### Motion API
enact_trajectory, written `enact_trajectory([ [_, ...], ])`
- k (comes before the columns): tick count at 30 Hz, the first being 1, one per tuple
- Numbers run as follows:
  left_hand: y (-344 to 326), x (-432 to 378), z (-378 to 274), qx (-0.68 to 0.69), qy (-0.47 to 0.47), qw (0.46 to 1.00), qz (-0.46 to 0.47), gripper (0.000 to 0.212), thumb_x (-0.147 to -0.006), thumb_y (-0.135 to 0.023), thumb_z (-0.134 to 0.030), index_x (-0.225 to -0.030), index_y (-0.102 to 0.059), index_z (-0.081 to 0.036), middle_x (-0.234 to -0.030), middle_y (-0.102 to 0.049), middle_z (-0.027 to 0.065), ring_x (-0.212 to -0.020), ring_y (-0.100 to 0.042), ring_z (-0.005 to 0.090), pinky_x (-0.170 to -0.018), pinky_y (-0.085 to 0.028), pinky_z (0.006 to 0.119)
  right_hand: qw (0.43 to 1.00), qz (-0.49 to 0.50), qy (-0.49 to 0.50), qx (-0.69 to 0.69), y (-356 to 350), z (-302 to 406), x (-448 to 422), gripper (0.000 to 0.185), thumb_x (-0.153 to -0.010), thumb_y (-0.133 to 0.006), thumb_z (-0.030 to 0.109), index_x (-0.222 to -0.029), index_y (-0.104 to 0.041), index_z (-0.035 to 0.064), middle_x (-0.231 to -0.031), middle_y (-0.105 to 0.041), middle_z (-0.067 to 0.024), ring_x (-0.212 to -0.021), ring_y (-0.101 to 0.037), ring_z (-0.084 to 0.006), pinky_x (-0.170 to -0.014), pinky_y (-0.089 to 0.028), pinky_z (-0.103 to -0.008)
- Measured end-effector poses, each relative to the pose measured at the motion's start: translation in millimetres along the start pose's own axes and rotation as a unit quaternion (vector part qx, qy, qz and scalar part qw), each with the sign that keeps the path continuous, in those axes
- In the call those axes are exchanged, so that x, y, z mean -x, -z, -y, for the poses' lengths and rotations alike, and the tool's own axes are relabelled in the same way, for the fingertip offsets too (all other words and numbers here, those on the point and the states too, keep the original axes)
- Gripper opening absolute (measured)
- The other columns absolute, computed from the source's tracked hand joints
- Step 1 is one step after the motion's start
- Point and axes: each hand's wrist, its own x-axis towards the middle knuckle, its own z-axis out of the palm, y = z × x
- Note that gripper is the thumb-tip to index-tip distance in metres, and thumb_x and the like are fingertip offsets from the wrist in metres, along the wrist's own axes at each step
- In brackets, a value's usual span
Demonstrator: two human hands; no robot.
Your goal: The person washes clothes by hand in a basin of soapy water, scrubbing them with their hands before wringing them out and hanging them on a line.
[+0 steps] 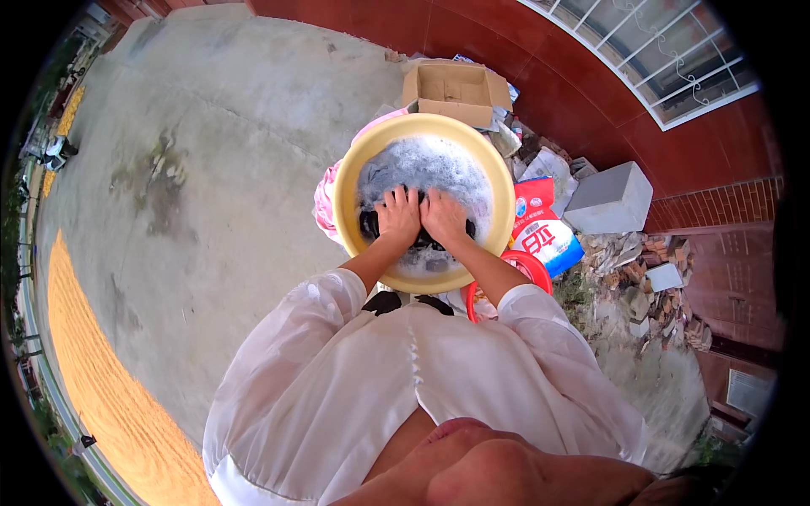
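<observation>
A yellow plastic basin (504, 190) stands before me with foamy, greyish water (430, 161) in it. Both hands are inside, side by side, over dark wet cloth (369, 222) that lies partly under the suds. My left hand (398, 215) presses on the cloth with its fingers bent. Close beside it, my right hand (443, 215) rests on the same cloth, fingers curled down. The fingertips are partly hidden, so whether either hand grips the cloth does not show.
Pink cloth (325, 202) lies left of the basin. At its right are a detergent bag (543, 234) and a red plastic basin (536, 267). An open cardboard box (452, 107) sits beyond, with a grey block (609, 199) and brick rubble (639, 297) farther right. Yellow grain (101, 386) covers ground at left.
</observation>
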Motion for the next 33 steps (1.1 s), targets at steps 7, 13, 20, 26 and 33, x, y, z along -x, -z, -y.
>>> enact_trajectory([
  [7, 3, -45, 25, 0.134, 0.010, 0.990, 0.039, 0.033, -0.100, -0.045, -0.036, -0.110, -0.063, -0.010, -0.102, -0.070, 0.0192, -0.096, -0.069, 0.0391, -0.083, -0.054, 0.052, 0.984, 0.016, -0.148, -0.101, 4, -24, -41, 0.041, -0.088, -0.056, 0.040, -0.093, -0.073, 0.0025, -0.093, -0.072, -0.0215, -0.086, -0.070, -0.0378, -0.080, -0.052, -0.0464],
  [13, 20, -36, 48, 0.505, 0.074, 0.856, -0.080, 0.045, -0.094, -0.065, -0.046, -0.090, -0.069, -0.001, -0.079, -0.069, 0.0163, -0.076, -0.066, 0.0306, -0.074, -0.051, 0.038, 0.927, -0.070, -0.014, -0.369, 23, -17, 1, 0.028, -0.085, -0.072, 0.026, -0.082, -0.068, -0.0020, -0.076, -0.068, -0.0117, -0.072, -0.062, -0.0190, -0.071, -0.049, -0.0333],
  [20, 70, 57, 36, 0.230, -0.005, 0.970, -0.074, 0.052, -0.087, -0.071, -0.029, -0.134, -0.054, -0.014, -0.125, -0.061, 0.0177, -0.109, -0.061, 0.0365, -0.090, -0.050, 0.047, 0.980, -0.098, 0.106, -0.140, 51, -6, 50, 0.044, -0.090, -0.068, 0.028, -0.130, -0.057, 0.0137, -0.125, -0.056, -0.0140, -0.117, -0.054, -0.0360, -0.097, -0.045, -0.0500],
  [26, 21, 44, 9, -0.022, 0.013, 0.998, 0.062, 0.069, -0.091, -0.061, -0.038, -0.152, -0.036, -0.021, -0.154, -0.030, 0.0239, -0.134, -0.038, 0.0483, -0.095, -0.036, 0.074, 0.996, 0.049, 0.061, 0.035, 13, 8, 44, 0.043, -0.096, -0.053, 0.030, -0.133, -0.053, 0.0090, -0.132, -0.050, -0.0180, -0.123, -0.045, -0.0452, -0.087, -0.041, -0.0710],
  [33, -50, -40, 35, 0.042, -0.039, 0.998, -0.037, 0.021, -0.095, -0.051, -0.023, -0.109, -0.056, -0.009, -0.107, -0.064, 0.0162, -0.100, -0.067, 0.0372, -0.082, -0.052, 0.054, 0.999, -0.024, 0.034, 0.008, -22, -18, -19, 0.027, -0.090, -0.058, 0.030, -0.102, -0.063, 0.0068, -0.089, -0.068, -0.0218, -0.083, -0.066, -0.0428, -0.074, -0.052, -0.0570],
])
